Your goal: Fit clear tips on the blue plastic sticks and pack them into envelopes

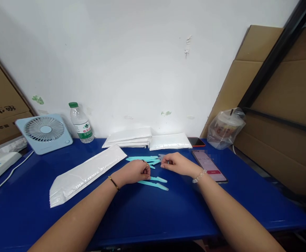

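On the blue table, several teal eyebrow razors (142,159) lie in a loose pile just beyond my hands. My left hand (134,171) is closed, its thumb against a teal eyebrow razor (158,179) whose blade end points right. Another razor (155,185) lies in front of it, partly under the same hand. My right hand (178,163) hovers at the pile's right end with thumb and fingers bent into a pinch; whatever is between them is too small to make out. Greyish translucent pieces (162,157) show beside its fingertips.
A white padded mailer (87,176) lies left of my hands. More white mailers (128,137) are stacked by the wall, with another mailer (171,141) beside them. Around stand a fan (45,133), bottle (82,124), phone (210,166), second phone (197,142) and bagged cup (226,127).
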`<action>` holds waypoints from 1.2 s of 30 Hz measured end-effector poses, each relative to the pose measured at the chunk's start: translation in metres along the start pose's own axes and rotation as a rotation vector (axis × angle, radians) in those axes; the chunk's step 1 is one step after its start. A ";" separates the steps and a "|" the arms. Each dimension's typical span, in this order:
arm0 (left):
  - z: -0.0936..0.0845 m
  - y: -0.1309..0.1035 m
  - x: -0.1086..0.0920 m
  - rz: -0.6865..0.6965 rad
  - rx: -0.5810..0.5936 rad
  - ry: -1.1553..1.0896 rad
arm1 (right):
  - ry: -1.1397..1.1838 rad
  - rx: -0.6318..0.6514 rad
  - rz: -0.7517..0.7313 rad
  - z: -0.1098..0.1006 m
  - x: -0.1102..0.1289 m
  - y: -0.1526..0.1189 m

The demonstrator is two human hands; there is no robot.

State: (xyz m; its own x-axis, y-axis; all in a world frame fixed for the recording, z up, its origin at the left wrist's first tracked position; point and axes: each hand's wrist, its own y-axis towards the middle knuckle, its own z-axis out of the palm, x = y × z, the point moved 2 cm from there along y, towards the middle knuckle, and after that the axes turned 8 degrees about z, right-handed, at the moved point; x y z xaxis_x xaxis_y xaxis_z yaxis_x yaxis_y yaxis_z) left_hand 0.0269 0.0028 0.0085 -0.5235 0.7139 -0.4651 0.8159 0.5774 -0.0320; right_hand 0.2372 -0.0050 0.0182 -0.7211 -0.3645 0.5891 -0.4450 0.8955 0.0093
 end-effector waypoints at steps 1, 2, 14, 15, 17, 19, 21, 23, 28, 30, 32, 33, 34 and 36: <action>0.000 0.001 0.000 -0.020 -0.023 0.009 | 0.023 0.040 0.003 0.002 0.000 0.000; 0.000 0.001 0.001 -0.036 -0.049 0.018 | 0.042 0.078 0.007 0.003 0.001 0.000; -0.014 0.002 0.021 -0.104 -0.349 0.150 | -0.008 -0.177 0.112 -0.004 -0.025 0.011; -0.015 0.001 0.019 -0.080 -0.336 0.133 | -0.033 -0.210 0.112 -0.005 -0.025 0.011; -0.013 -0.002 0.011 -0.005 -0.238 0.098 | -0.052 -0.233 0.083 -0.006 -0.021 0.009; -0.009 -0.005 0.003 0.062 -0.099 0.088 | -0.027 -0.181 0.035 -0.004 -0.013 0.006; -0.005 -0.005 -0.002 0.084 -0.022 0.106 | 0.004 -0.075 -0.011 -0.001 -0.005 0.003; -0.002 -0.004 -0.003 0.057 -0.025 0.136 | 0.017 0.033 -0.041 0.004 0.002 0.001; -0.004 0.000 0.000 0.003 -0.097 0.151 | 0.090 0.158 -0.018 0.012 0.005 0.000; -0.006 -0.001 0.002 0.006 -0.126 0.132 | 0.100 0.144 -0.005 0.012 0.003 0.000; -0.008 -0.001 0.005 0.009 -0.164 0.118 | 0.114 0.122 -0.010 0.009 -0.001 0.001; -0.009 -0.002 0.007 0.002 -0.192 0.111 | 0.130 0.102 -0.011 0.008 -0.004 0.002; -0.010 -0.003 0.010 -0.014 -0.226 0.098 | 0.153 0.069 -0.008 0.005 -0.006 0.002; -0.011 -0.004 0.014 -0.068 -0.287 0.029 | 0.213 -0.027 0.009 0.001 -0.013 0.005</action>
State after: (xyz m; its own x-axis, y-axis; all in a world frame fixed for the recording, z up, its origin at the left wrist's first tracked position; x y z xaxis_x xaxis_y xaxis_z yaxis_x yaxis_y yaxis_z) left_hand 0.0132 0.0150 0.0122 -0.5846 0.6787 -0.4446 0.6783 0.7095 0.1911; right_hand 0.2437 0.0038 0.0095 -0.5953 -0.2970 0.7466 -0.4230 0.9058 0.0231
